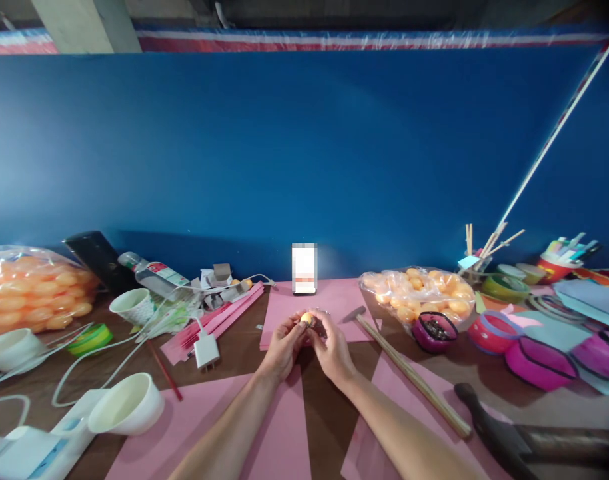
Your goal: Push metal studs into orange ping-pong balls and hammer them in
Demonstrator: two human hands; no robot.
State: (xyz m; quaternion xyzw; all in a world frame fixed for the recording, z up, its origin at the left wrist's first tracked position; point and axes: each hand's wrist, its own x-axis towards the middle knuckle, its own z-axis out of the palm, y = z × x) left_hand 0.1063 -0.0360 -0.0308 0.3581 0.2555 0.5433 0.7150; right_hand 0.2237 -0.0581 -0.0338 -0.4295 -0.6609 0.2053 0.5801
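My left hand (286, 343) and my right hand (334, 352) meet over the middle of the table, above pink paper (334, 297). Between the fingertips is a small pale orange ball (307, 318), pinched by my left thumb and fingers. My right fingers are curled beside it, next to a dark brownish patch (320, 327) that I cannot make out; fingers partly hide it. Just behind the hands a phone (304, 270) with a blurred screen stands upright. To the right lies a wooden-handled hammer (409, 377), its head near my right hand.
Clear bags of orange balls stand at left (34, 293) and right (419, 293). A purple bowl (435, 331) holds small dark bits. A claw hammer (489, 427) lies front right. White cups (127, 403), a power strip (72, 427), cables and a bottle (157, 275) crowd the left.
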